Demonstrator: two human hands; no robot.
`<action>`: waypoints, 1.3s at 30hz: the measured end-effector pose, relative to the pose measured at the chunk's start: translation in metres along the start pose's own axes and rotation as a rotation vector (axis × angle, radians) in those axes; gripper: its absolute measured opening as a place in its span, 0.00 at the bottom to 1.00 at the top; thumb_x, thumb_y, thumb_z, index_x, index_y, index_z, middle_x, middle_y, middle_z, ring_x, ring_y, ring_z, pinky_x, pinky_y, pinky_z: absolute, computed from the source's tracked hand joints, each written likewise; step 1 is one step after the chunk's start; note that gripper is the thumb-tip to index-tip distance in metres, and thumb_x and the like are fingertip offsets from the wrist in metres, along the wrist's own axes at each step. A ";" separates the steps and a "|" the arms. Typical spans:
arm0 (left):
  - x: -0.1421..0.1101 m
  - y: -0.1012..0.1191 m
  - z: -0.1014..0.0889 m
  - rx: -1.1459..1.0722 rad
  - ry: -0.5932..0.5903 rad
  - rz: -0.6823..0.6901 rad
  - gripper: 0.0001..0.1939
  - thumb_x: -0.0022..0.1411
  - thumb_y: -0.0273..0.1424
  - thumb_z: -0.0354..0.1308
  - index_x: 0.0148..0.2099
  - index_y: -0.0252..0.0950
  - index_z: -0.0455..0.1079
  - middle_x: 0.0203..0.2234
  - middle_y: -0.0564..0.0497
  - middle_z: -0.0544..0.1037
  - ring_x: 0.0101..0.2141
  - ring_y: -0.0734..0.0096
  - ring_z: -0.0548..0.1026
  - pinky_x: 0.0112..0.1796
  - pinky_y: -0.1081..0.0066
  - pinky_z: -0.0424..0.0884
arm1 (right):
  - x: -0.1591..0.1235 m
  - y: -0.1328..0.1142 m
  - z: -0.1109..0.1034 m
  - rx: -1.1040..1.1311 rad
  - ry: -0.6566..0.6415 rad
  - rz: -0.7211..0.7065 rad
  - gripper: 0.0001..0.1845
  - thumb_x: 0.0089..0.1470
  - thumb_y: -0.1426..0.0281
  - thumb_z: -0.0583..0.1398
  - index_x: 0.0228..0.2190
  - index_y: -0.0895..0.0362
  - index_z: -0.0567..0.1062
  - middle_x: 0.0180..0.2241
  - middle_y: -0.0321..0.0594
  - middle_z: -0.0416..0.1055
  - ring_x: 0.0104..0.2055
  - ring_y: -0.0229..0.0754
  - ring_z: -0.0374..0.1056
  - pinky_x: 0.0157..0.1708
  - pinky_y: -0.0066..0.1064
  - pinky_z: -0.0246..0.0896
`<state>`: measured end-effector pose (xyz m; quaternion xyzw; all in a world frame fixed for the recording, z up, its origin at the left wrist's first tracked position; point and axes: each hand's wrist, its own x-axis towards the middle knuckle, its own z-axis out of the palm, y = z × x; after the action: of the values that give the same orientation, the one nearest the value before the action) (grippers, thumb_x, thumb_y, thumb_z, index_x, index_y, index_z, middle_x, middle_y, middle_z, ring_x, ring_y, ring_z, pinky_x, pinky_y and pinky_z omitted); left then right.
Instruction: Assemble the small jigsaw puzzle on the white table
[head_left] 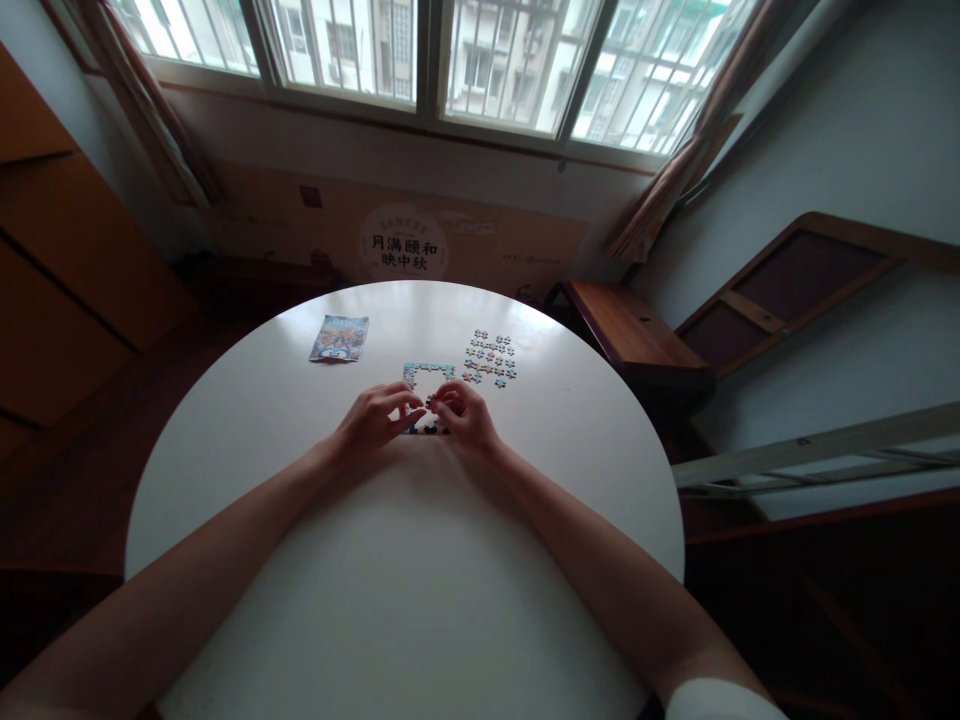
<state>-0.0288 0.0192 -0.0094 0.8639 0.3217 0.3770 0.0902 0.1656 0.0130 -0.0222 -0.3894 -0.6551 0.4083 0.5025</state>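
Note:
A partly joined jigsaw puzzle lies on the white round table, its edge pieces forming a frame around a bare middle. Between the thumb and fingertips of my right hand, a small dark puzzle piece is pinched over the frame's lower part. My left hand rests at the frame's left side, thumb and index finger apart, with nothing visible between them. Both hands hide parts of the frame's sides. Loose puzzle pieces are spread out in rows just beyond my right hand.
A colourful printed picture sheet lies at the back left of the round table. A wooden stool or bench stands beyond the table's right edge. Barred windows and a printed banner are behind.

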 end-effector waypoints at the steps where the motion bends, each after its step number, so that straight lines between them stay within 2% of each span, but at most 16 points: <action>1: 0.000 0.000 0.000 0.015 -0.001 0.007 0.10 0.66 0.37 0.55 0.38 0.37 0.74 0.29 0.51 0.75 0.27 0.75 0.74 0.34 0.72 0.69 | 0.000 -0.002 0.000 -0.015 0.011 -0.016 0.08 0.53 0.63 0.61 0.31 0.54 0.70 0.28 0.35 0.72 0.29 0.36 0.69 0.27 0.27 0.62; 5: 0.001 0.000 0.000 0.080 0.010 0.004 0.10 0.65 0.37 0.55 0.38 0.38 0.74 0.30 0.51 0.77 0.30 0.73 0.75 0.36 0.70 0.68 | -0.001 -0.009 0.000 -0.071 0.024 -0.074 0.08 0.55 0.63 0.60 0.31 0.55 0.71 0.33 0.38 0.74 0.35 0.38 0.71 0.35 0.30 0.65; 9: 0.001 0.000 0.000 0.069 0.041 -0.046 0.09 0.65 0.35 0.55 0.36 0.38 0.74 0.29 0.52 0.76 0.30 0.73 0.74 0.37 0.69 0.68 | -0.001 -0.010 0.000 -0.080 0.036 -0.090 0.09 0.55 0.62 0.60 0.31 0.54 0.72 0.36 0.39 0.74 0.37 0.38 0.71 0.36 0.31 0.66; 12: 0.002 0.001 -0.001 0.002 0.080 -0.114 0.09 0.65 0.34 0.54 0.35 0.37 0.73 0.28 0.52 0.76 0.28 0.73 0.74 0.35 0.70 0.68 | -0.001 -0.008 -0.001 -0.145 0.055 -0.108 0.09 0.55 0.62 0.61 0.30 0.55 0.73 0.34 0.39 0.73 0.36 0.39 0.70 0.37 0.31 0.65; 15: 0.003 0.001 -0.001 -0.014 0.099 -0.159 0.09 0.64 0.34 0.55 0.34 0.37 0.73 0.28 0.52 0.76 0.28 0.73 0.74 0.35 0.70 0.68 | -0.001 -0.007 -0.003 -0.185 0.045 -0.115 0.09 0.54 0.63 0.62 0.35 0.54 0.76 0.30 0.38 0.74 0.33 0.38 0.69 0.36 0.32 0.64; 18: 0.003 0.001 -0.001 0.048 0.076 -0.165 0.09 0.64 0.34 0.55 0.34 0.38 0.73 0.29 0.53 0.77 0.28 0.73 0.74 0.40 0.68 0.67 | -0.001 -0.007 -0.004 -0.206 0.019 -0.163 0.10 0.55 0.66 0.61 0.40 0.53 0.78 0.31 0.38 0.74 0.34 0.39 0.68 0.38 0.33 0.64; 24: 0.002 0.000 0.000 0.077 0.063 -0.169 0.09 0.65 0.34 0.55 0.35 0.38 0.74 0.30 0.54 0.78 0.29 0.74 0.75 0.42 0.67 0.63 | -0.002 -0.006 -0.003 -0.216 0.003 -0.135 0.04 0.53 0.71 0.61 0.31 0.55 0.77 0.32 0.38 0.76 0.36 0.40 0.70 0.38 0.32 0.63; 29: 0.002 -0.001 0.000 0.126 0.115 -0.253 0.10 0.64 0.36 0.56 0.33 0.38 0.74 0.29 0.54 0.79 0.28 0.73 0.75 0.44 0.64 0.62 | -0.003 -0.008 -0.003 -0.395 -0.017 -0.251 0.03 0.54 0.72 0.62 0.28 0.54 0.77 0.33 0.39 0.74 0.39 0.41 0.67 0.45 0.36 0.60; 34: 0.002 -0.002 -0.001 0.110 0.133 -0.276 0.09 0.62 0.34 0.57 0.31 0.38 0.73 0.29 0.54 0.79 0.27 0.72 0.76 0.42 0.65 0.63 | -0.002 -0.006 -0.003 -0.449 -0.083 -0.281 0.05 0.56 0.70 0.62 0.34 0.52 0.79 0.31 0.38 0.74 0.37 0.41 0.67 0.42 0.35 0.60; 39: 0.004 0.002 -0.003 0.140 0.150 -0.377 0.08 0.60 0.32 0.57 0.30 0.38 0.73 0.28 0.54 0.79 0.25 0.73 0.75 0.38 0.67 0.66 | -0.001 -0.002 -0.001 -0.398 -0.102 -0.296 0.05 0.55 0.69 0.63 0.31 0.52 0.81 0.29 0.39 0.76 0.34 0.41 0.68 0.39 0.34 0.60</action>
<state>-0.0281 0.0202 -0.0039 0.7620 0.5090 0.3933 0.0745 0.1668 0.0120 -0.0204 -0.3592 -0.7971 0.2124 0.4364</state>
